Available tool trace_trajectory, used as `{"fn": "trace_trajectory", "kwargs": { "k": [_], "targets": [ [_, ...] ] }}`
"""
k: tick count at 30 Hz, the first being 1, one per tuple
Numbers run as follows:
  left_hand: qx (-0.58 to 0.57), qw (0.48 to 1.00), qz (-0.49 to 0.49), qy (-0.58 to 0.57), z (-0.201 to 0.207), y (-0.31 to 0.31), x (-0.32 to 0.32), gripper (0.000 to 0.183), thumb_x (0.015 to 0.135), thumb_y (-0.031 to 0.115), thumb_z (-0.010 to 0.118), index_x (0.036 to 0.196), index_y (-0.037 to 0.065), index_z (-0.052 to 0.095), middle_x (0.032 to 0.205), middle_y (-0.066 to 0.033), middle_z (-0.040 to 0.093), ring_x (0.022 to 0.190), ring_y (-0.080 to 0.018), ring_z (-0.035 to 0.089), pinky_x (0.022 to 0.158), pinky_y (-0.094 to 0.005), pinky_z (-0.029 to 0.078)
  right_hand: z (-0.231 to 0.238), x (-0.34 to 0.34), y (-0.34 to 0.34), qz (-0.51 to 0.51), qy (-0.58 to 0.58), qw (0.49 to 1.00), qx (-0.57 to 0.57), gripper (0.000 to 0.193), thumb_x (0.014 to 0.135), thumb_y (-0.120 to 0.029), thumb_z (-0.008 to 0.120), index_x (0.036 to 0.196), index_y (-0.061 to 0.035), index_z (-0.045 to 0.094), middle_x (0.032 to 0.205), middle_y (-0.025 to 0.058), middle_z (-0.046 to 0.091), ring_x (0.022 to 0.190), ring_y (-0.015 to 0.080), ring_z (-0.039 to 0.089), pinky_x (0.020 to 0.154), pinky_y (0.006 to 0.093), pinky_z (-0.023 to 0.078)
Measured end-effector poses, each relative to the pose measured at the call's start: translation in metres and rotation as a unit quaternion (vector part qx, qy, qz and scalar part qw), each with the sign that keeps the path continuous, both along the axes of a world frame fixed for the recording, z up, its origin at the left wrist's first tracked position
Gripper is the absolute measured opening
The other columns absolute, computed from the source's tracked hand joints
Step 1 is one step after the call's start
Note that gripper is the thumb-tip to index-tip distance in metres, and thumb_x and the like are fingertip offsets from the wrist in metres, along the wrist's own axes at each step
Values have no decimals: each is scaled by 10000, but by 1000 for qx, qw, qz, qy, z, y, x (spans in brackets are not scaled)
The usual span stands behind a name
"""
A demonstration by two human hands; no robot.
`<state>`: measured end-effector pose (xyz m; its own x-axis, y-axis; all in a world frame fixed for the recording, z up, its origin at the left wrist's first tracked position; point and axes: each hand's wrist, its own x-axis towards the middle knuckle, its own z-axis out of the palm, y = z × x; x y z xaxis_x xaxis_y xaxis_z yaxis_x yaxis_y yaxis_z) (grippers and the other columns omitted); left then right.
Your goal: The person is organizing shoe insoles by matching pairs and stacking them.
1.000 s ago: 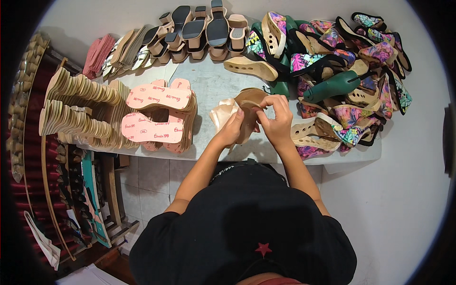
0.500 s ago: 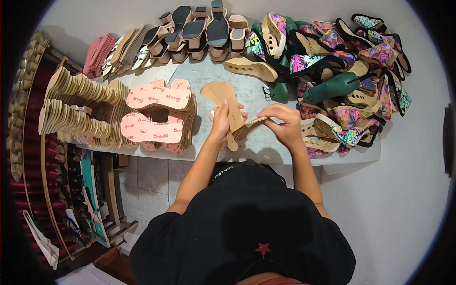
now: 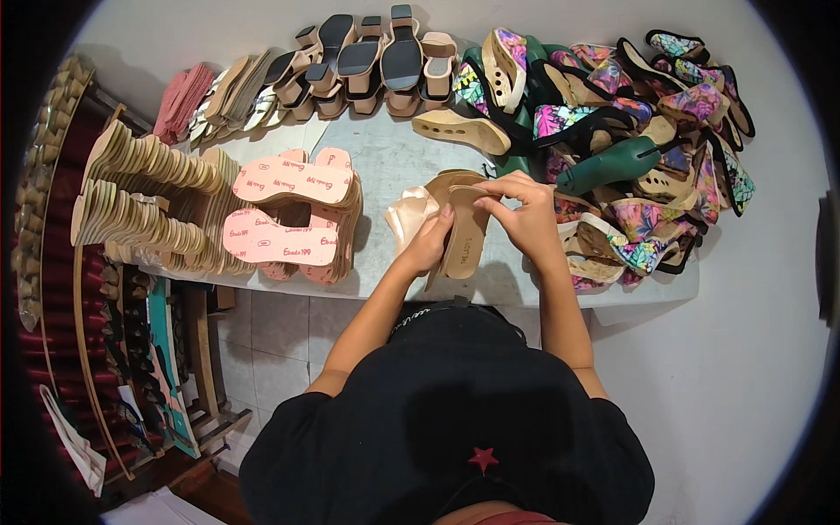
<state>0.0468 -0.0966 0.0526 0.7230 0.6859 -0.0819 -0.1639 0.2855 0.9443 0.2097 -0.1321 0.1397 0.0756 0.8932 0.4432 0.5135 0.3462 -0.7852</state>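
Observation:
My left hand (image 3: 425, 247) is closed around the lower left side of a few thin tan insoles (image 3: 466, 243), its thumb pressed on their edge. The front insole stands nearly upright, with small lettering near its heel end. At its upper end, the thumb and fingers of my right hand (image 3: 528, 213) pinch the edge. Behind the left hand, shiny cream-coloured pieces (image 3: 409, 217) stick out; how they join the insoles is hidden. All of this is held above the near part of the table (image 3: 372, 262).
Pink printed sole pieces (image 3: 289, 241) are piled left of my hands, beside rows of stacked beige soles (image 3: 144, 219). Heeled sandals (image 3: 359, 57) line the back. Floral wedge shoes (image 3: 652, 166) heap on the right, with a green shoe last (image 3: 608, 166) among them.
The insoles have swung round, so the front one now faces me more fully. My right hand has moved slightly left to its upper edge. More of the cream pieces shows.

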Motion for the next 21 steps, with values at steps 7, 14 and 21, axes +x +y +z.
{"fn": "trace_trajectory", "kwargs": {
  "k": [7, 14, 21],
  "targets": [
    [16, 999, -12, -38, 0, -2, 5, 596, 934, 499, 208, 1123, -4, 467, 938, -111, 583, 826, -176, 584, 742, -299, 475, -9, -10, 1, -72, 9, 994, 80, 184, 609, -17, 720, 788, -26, 679, 730, 84, 630, 618, 172, 559, 570, 267, 452],
    [51, 997, -16, -60, 10, -4, 9, 607, 915, 531, 248, 1135, -3, 436, 921, -133, 574, 771, -187, 603, 697, -300, 490, -13, -14, -3, -120, 14, 990, 67, 194, 608, 7, 715, 797, -7, 672, 708, 70, 595, 669, 149, 583, 601, 252, 448],
    [42, 997, -24, -67, 6, -2, 10, 610, 909, 538, 268, 1155, 0, 415, 930, -125, 565, 774, -176, 599, 709, -296, 487, -17, -9, -1, -116, 3, 988, 103, 215, 602, 15, 720, 808, -3, 664, 715, 74, 602, 634, 151, 583, 591, 247, 452]
  ]
}}
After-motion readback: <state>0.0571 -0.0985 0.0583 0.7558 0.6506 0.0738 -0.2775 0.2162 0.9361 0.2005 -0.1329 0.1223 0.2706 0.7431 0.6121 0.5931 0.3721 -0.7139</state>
